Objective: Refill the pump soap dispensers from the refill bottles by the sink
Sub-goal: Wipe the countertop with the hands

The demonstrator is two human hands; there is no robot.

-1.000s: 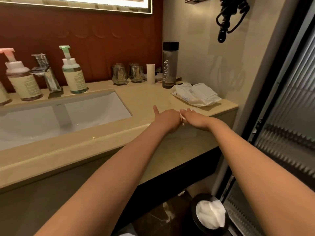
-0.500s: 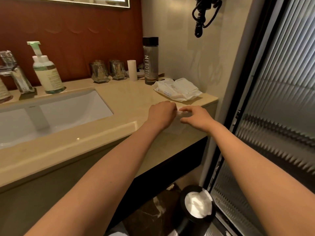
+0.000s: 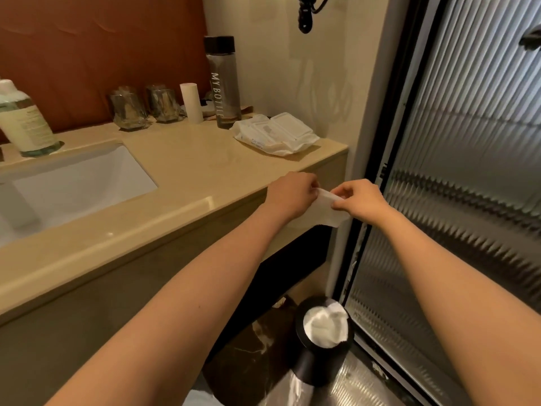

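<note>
White tissue (image 3: pixel 325 212) pinched between left hand (image 3: pixel 289 194) and right hand (image 3: pixel 363 200) (dispenser (image 3: pixel 25 124) well apart)

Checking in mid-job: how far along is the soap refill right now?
Done: nothing provable; the one dispenser in view stands by the sink, its fill level unreadable. In hand: the left hand and right hand both pinch a white tissue past the edge of the counter, with the bin on the floor below. Left: no bottle is being poured, so any refilling remains.
</note>
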